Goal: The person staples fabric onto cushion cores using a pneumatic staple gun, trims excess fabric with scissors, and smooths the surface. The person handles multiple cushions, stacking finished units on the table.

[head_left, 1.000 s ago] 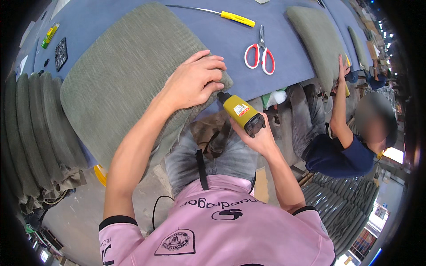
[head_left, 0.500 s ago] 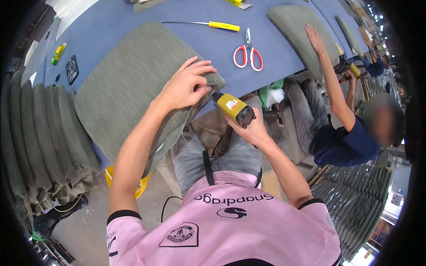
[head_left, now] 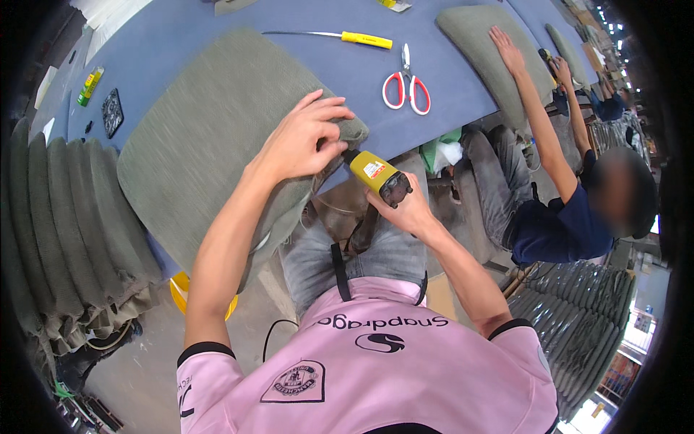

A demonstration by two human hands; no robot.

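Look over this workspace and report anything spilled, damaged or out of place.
Nothing stands out. The scissors and yellow-handled tool lie on the blue table; the left hand rests on the grey-green cushion, and the right hand holds a yellow power tool at its edge.

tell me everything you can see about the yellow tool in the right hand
The yellow tool has a boxy casing that looks like plastic, with a white and red label on top, a black nose and a dark rear end. The right hand grips it from below. It points to the upper left, its nose by the cushion's near corner, close to the left hand; whether the nose touches fabric is unclear.
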